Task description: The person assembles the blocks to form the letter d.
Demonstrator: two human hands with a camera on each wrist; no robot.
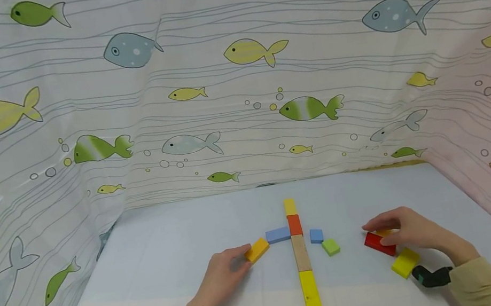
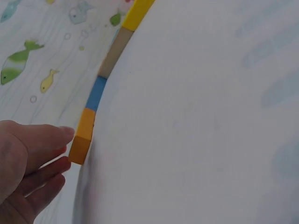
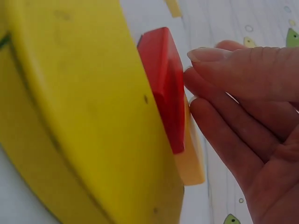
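Observation:
My left hand (image 1: 224,275) pinches an orange block (image 1: 257,250), which lies slanted at the left end of a blue block (image 1: 278,235). In the left wrist view the thumb lies along the side of that orange block (image 2: 82,135). My right hand (image 1: 416,230) hovers at a red block (image 1: 380,244), its fingers loosely extended. The right wrist view has its fingertips beside the red block (image 3: 163,79), without a clear grip. A pale orange block (image 3: 191,163) sits against the red one, and a yellow block (image 3: 93,112) fills the foreground.
A line of blocks runs down the middle: yellow (image 1: 290,207), red-orange (image 1: 294,225), plain wood (image 1: 301,253) and long yellow (image 1: 312,296). Right of it lie a small blue cube (image 1: 316,236) and a green cube (image 1: 331,247). A fish-print curtain (image 1: 218,108) encloses the table.

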